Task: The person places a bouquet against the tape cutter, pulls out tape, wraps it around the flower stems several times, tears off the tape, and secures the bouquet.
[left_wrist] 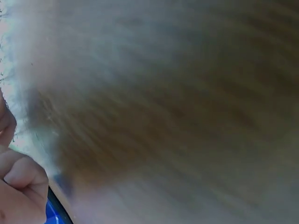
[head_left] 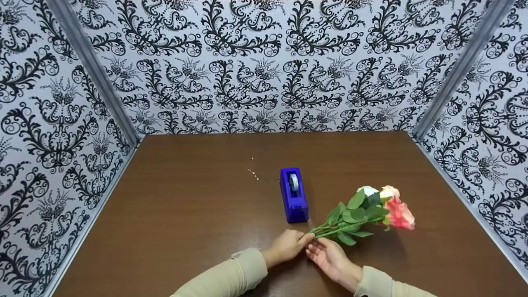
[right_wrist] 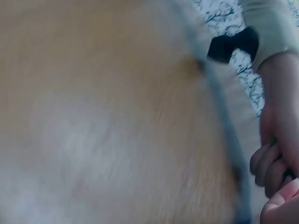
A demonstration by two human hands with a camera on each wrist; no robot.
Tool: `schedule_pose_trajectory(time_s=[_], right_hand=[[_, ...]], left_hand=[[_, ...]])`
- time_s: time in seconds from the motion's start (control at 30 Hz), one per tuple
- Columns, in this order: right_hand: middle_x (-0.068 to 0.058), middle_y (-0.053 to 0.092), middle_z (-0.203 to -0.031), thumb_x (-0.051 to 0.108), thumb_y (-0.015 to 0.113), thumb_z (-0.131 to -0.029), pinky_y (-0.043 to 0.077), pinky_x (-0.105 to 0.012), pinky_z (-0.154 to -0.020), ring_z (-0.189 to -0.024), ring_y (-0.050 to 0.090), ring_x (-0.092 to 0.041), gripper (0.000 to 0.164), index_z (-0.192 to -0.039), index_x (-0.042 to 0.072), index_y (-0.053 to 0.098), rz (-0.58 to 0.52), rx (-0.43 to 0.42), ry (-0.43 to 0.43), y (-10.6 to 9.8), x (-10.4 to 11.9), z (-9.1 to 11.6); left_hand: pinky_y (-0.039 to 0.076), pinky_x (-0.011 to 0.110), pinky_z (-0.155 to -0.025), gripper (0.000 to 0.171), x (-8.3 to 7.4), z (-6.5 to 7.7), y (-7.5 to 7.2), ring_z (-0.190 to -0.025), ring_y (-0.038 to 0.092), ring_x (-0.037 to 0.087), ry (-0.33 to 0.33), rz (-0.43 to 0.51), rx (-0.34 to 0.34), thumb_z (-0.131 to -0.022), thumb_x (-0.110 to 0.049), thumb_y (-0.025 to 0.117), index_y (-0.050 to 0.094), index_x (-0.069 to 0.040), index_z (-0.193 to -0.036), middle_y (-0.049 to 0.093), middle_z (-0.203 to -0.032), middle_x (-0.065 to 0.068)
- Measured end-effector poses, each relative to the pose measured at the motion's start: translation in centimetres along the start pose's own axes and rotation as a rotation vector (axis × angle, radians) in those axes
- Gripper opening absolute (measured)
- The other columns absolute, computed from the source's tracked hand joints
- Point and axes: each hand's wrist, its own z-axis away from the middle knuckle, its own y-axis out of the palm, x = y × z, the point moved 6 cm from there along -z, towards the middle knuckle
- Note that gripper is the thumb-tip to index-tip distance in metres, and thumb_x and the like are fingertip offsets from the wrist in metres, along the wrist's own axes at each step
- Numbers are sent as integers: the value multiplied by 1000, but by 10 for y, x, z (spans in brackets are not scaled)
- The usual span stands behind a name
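A small bunch of artificial flowers, with green leaves and coral, cream and white blooms, slants over the table to the right. My left hand pinches the stems near their lower ends, thumb along them. Just below, my right hand has its fingers curled in at the same stem ends, palm partly turned up. Beyond the hands stands a blue tape dispenser with a clear tape roll. Both wrist views are blurred; the left one catches curled fingers at its edge, the right one both hands close together.
The brown wooden table is enclosed by patterned black-and-white walls with grey metal corner posts. A few small white specks lie left of the dispenser.
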Motion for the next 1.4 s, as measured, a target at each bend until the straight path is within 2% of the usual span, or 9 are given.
schedule_pose_trajectory(time_s=[0.43, 0.6, 0.77, 0.9, 1.03, 1.17, 1.2, 1.27, 1.4], right_hand=[[7, 55, -74, 14, 39, -97, 42, -17, -62, -64, 49, -4, 26, -78, 17, 57, 107, -48, 16, -2, 13, 6], [9, 40, -60, 22, 37, -99, 26, -12, -44, -45, 30, 0, 22, -83, 14, 50, 51, -1, -11, 5, 27, -2], [9, 35, -55, 28, 36, -100, 22, -13, -42, -42, 27, 0, 25, -85, 14, 51, 16, 48, -4, 9, 34, -7], [8, 37, -55, 33, 41, -98, 24, -14, -43, -43, 27, -1, 26, -82, 15, 52, 55, -46, -38, 5, 33, -8], [7, 38, -54, 35, 48, -95, 27, -15, -41, -42, 29, -3, 25, -81, 13, 50, 100, -190, -129, -1, 35, -11], [6, 39, -53, 29, 50, -94, 28, -16, -41, -41, 31, -3, 27, -73, 12, 47, 174, -271, -164, -5, 37, -15], [6, 39, -52, 27, 49, -94, 28, -16, -41, -41, 31, -4, 28, -71, 12, 47, 191, -278, -168, -6, 38, -16], [7, 41, -52, 22, 47, -95, 30, -16, -43, -42, 32, -4, 29, -68, 12, 45, 221, -277, -186, -7, 38, -17], [5, 42, -52, 26, 47, -96, 34, -19, -49, -45, 37, -6, 33, -66, 12, 47, 299, -247, -236, -9, 38, -17]], left_hand=[[34, 24, -45, 43, -4, 2, -3, -49, 39, 7, -3, -162, -76, -95, -40, 44, 47, -15, -60, 37, -54, -10], [37, 27, -47, 36, -13, -1, -4, -52, 42, 9, 54, -195, -43, -96, -38, 42, 50, -13, -71, 41, -58, -9], [40, 31, -46, 31, -20, -4, -5, -54, 54, 15, 136, -375, -55, -97, -34, 42, 48, -11, -78, 49, -59, -2], [42, 31, -43, 27, -25, -1, -5, -52, 59, 17, 276, -634, -186, -95, -31, 47, 47, -11, -77, 56, -58, 0], [38, 26, -36, 28, -31, 5, -5, -41, 53, 11, 464, -885, -428, -88, -32, 59, 45, -12, -75, 52, -51, -5], [37, 23, -34, 30, -31, 7, -3, -38, 48, 8, 540, -1041, -579, -82, -34, 64, 44, -14, -73, 48, -50, -7], [37, 24, -34, 30, -31, 6, -2, -39, 49, 9, 533, -1041, -561, -83, -35, 63, 44, -14, -73, 48, -51, -7], [39, 25, -36, 29, -27, 1, -3, -42, 52, 11, 485, -939, -432, -87, -35, 58, 44, -12, -76, 51, -53, -5], [41, 25, -44, 31, -10, -13, -5, -51, 54, 13, 237, -426, -51, -94, -37, 47, 46, -9, -81, 53, -59, 0]])
